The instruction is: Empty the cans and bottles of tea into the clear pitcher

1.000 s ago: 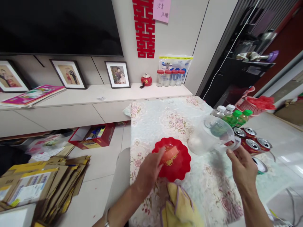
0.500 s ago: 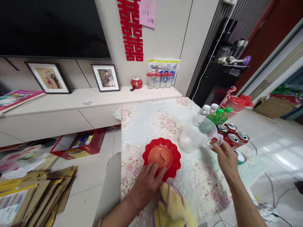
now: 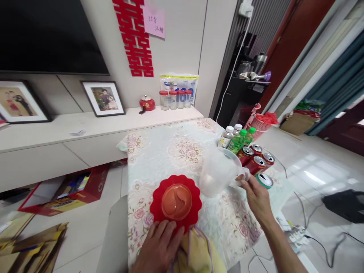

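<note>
My left hand (image 3: 159, 246) lies palm down. Its fingertips touch the near rim of a red scalloped dish (image 3: 195, 199), with nothing visibly gripped. In the dish sits a round orange-pink piece (image 3: 176, 201) with a curved ridge across it. A yellow cloth (image 3: 196, 252) with purple edging lies beside that hand. My right hand (image 3: 254, 193) is closed round the handle of a translucent plastic jug (image 3: 217, 172), which is right of the dish. Pale rounded shapes show dimly through the jug's wall; what they are I cannot tell.
Beyond the jug are green-capped bottles (image 3: 237, 141), white-capped bottles (image 3: 226, 137), red cans (image 3: 256, 165) and a green can (image 3: 264, 180). A flowered cloth (image 3: 159, 151) covers the table. Red-lidded jars (image 3: 172, 100) stand on the white cabinet (image 3: 99, 125).
My left hand has drawn back from the orange-pink piece to the dish's near rim. My right hand still holds the jug's handle. The view has swung right.
</note>
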The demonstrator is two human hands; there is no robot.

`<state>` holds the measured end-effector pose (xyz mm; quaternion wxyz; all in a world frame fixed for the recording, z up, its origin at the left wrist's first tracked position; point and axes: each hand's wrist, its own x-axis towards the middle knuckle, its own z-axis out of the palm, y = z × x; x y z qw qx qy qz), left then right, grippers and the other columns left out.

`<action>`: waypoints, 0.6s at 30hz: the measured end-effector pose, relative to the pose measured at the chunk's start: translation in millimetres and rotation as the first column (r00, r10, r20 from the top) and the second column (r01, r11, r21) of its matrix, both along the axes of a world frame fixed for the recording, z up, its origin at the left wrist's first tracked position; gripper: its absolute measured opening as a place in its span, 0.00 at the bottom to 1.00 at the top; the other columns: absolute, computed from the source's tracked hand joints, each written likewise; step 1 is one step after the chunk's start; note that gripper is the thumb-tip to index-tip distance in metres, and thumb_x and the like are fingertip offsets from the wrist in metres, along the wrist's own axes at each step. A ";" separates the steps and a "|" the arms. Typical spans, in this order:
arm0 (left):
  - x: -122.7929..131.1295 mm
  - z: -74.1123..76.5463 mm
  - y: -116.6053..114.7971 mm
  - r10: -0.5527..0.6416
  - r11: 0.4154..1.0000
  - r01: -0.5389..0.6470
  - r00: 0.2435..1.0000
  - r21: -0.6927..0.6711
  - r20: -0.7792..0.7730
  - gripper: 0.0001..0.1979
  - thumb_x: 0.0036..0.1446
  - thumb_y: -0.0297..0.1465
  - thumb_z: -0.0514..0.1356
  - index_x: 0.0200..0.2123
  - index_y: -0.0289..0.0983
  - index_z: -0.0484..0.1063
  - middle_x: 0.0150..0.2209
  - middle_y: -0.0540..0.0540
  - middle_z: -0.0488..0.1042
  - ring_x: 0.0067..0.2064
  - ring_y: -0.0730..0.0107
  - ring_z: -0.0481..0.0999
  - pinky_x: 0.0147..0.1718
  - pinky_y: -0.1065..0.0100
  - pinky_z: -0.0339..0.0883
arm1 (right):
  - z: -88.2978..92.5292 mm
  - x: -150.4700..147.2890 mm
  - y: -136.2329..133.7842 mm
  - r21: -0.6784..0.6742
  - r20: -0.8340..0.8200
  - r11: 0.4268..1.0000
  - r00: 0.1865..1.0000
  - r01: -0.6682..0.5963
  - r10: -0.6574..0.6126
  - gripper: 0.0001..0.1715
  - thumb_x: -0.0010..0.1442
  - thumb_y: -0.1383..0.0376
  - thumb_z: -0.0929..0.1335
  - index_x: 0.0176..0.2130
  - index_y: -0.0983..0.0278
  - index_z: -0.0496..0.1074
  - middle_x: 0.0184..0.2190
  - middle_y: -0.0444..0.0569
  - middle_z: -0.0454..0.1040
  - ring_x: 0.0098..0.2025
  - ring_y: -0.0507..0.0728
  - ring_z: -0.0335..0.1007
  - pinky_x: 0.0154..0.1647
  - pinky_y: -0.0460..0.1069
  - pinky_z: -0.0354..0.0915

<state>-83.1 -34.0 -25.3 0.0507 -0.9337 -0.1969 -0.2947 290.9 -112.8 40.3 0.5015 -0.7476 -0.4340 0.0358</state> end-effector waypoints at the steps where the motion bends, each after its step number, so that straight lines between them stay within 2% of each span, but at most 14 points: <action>1: 3.6 6.0 -0.2 0.001 0.998 0.000 1.000 -0.056 0.031 0.24 0.66 0.22 0.55 0.62 0.44 0.71 0.50 0.42 0.79 0.50 0.53 0.77 0.52 0.54 0.69 | 2.6 -3.1 -1.3 -0.001 0.002 1.000 1.000 -0.008 0.008 0.28 0.70 0.42 0.67 0.41 0.64 0.76 0.38 0.48 0.77 0.39 0.55 0.74 0.46 0.54 0.72; 3: 16.3 24.0 4.3 -0.028 0.973 0.036 0.999 -0.229 0.038 0.32 0.66 0.25 0.56 0.72 0.44 0.61 0.59 0.40 0.76 0.56 0.52 0.76 0.54 0.56 0.72 | 5.7 -7.5 -3.5 0.004 0.003 1.000 1.000 -0.008 0.008 0.26 0.69 0.43 0.67 0.41 0.62 0.77 0.38 0.48 0.79 0.41 0.56 0.75 0.47 0.55 0.72; 4: 25.0 34.3 8.6 -0.005 0.947 0.024 0.998 -0.320 0.062 0.35 0.67 0.29 0.58 0.75 0.44 0.55 0.63 0.39 0.73 0.60 0.50 0.75 0.56 0.54 0.73 | 6.1 -8.5 -5.3 0.015 0.002 1.000 1.000 0.002 -0.002 0.25 0.68 0.44 0.67 0.43 0.61 0.78 0.41 0.49 0.79 0.43 0.57 0.76 0.48 0.55 0.73; 6: 45.0 52.5 19.4 0.034 0.889 0.028 0.991 -0.456 0.126 0.42 0.66 0.32 0.61 0.77 0.48 0.45 0.69 0.38 0.66 0.67 0.44 0.70 0.60 0.48 0.73 | 4.1 -7.2 -12.9 0.055 0.002 0.997 0.999 0.052 -0.053 0.26 0.66 0.44 0.69 0.50 0.59 0.78 0.48 0.50 0.79 0.50 0.60 0.76 0.52 0.56 0.74; 8: 64.4 62.6 30.4 0.075 0.804 0.041 0.983 -0.593 0.169 0.46 0.64 0.35 0.64 0.77 0.51 0.41 0.72 0.37 0.62 0.70 0.39 0.68 0.61 0.41 0.73 | -2.0 -0.4 -26.2 0.123 -0.007 0.977 0.985 0.173 -0.174 0.32 0.64 0.44 0.71 0.59 0.59 0.73 0.54 0.53 0.76 0.55 0.61 0.74 0.57 0.59 0.73; 11: 88.3 62.7 43.4 0.127 0.678 0.086 0.965 -0.730 0.231 0.53 0.60 0.39 0.69 0.77 0.51 0.36 0.75 0.34 0.56 0.73 0.34 0.62 0.64 0.32 0.67 | -18.8 19.7 -49.6 0.199 -0.076 0.889 0.911 0.412 -0.406 0.41 0.65 0.45 0.72 0.68 0.62 0.64 0.59 0.58 0.70 0.60 0.64 0.70 0.61 0.64 0.71; 13: 103.0 59.4 50.3 0.134 0.612 0.151 0.948 -0.777 0.290 0.59 0.57 0.42 0.71 0.77 0.51 0.33 0.77 0.32 0.50 0.76 0.33 0.56 0.67 0.29 0.59 | -33.2 36.7 -59.1 0.177 -0.147 0.849 0.867 0.497 -0.477 0.44 0.65 0.48 0.73 0.70 0.62 0.61 0.63 0.60 0.67 0.62 0.66 0.68 0.61 0.66 0.70; 18: 148.5 62.3 69.8 0.050 0.418 0.360 0.908 -0.834 0.416 0.74 0.47 0.52 0.77 0.77 0.47 0.23 0.79 0.27 0.37 0.79 0.31 0.40 0.72 0.29 0.44 | -60.8 66.3 -49.3 0.060 -0.255 0.877 0.856 0.478 -0.449 0.32 0.69 0.54 0.72 0.67 0.62 0.66 0.64 0.57 0.68 0.61 0.64 0.70 0.60 0.65 0.71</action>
